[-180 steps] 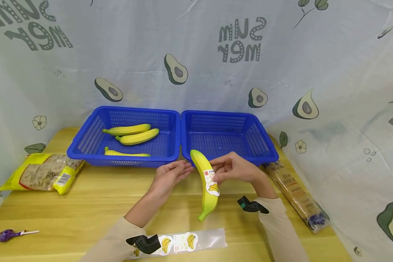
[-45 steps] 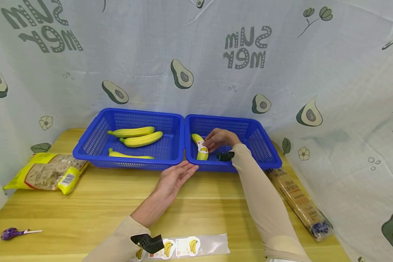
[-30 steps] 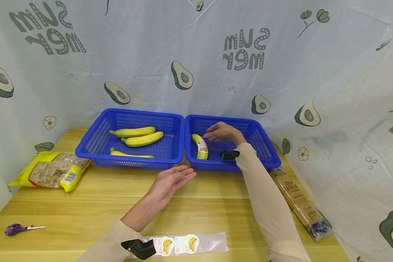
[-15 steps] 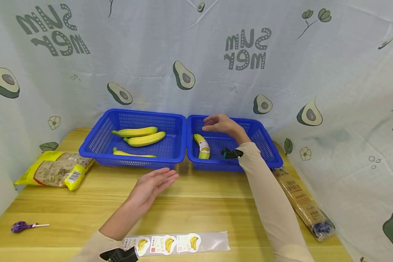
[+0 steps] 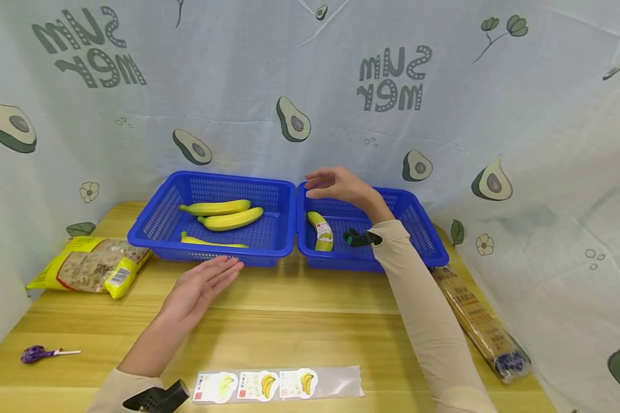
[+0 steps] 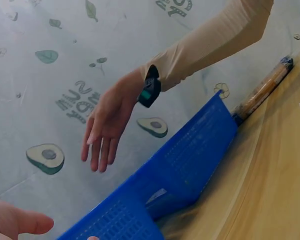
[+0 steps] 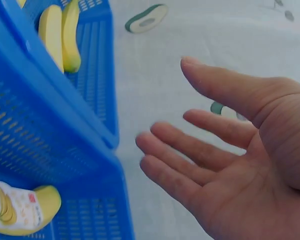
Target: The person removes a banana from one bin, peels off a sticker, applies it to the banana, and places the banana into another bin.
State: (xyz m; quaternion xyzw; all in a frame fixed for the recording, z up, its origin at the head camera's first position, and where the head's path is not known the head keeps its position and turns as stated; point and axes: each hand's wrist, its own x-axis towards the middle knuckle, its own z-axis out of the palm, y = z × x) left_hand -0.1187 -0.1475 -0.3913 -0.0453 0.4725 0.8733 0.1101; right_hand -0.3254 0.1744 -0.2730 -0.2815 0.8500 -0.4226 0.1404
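My right hand (image 5: 336,184) hovers above the back left part of the right blue basket (image 5: 429,241), fingers loosely extended and holding nothing. In that basket lies one banana (image 5: 320,230) with a white banana-picture label. My left hand (image 5: 198,287) is over the table just in front of the left blue basket (image 5: 155,244), its fingers straight and together, holding nothing. Inside the left basket are 3 unlabelled bananas: a rear one (image 5: 217,207), a middle one (image 5: 231,219) and a front one (image 5: 212,243) partly hidden by the rim. The right wrist view also shows the labelled banana (image 7: 25,209).
A clear strip with banana stickers (image 5: 279,385) lies near the table's front. At left are a yellow food bag (image 5: 93,267) and a purple lollipop (image 5: 38,353). A long noodle packet (image 5: 480,321) lies along the right side. A patterned curtain (image 5: 341,137) hangs behind.
The right hand placed the labelled banana in the right basket, let go, then rose up and leftward. The left hand moved left, away from the baskets' junction, uncovering the sticker strip.
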